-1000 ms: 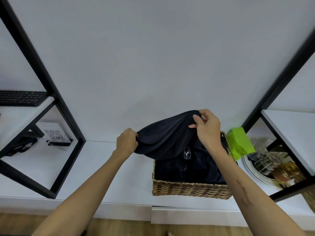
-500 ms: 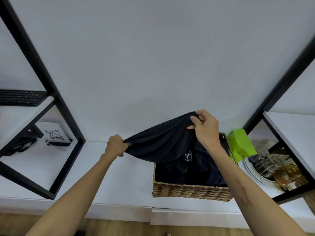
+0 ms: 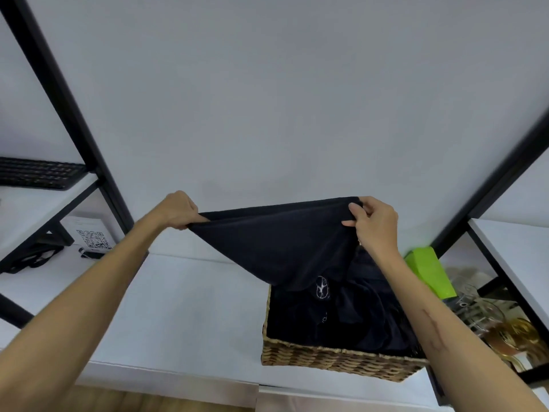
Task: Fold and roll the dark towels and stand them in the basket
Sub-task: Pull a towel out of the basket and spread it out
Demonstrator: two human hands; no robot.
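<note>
Both hands, left hand (image 3: 178,211) and right hand (image 3: 375,223), are pinching one towel's (image 3: 276,245) top corners, lifting it above the basket (image 3: 335,359). Next, probably: spreading it on the counter (image 3: 184,316) below the left hand for folding.

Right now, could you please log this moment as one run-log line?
left hand: grips towel corner | right hand: pinches other corner | dark towel: spread, lifted above basket | basket: holds more dark fabric | step: folding not begun

Head-worn camera — looks forward and down, close over the counter (image 3: 190,316).
</note>
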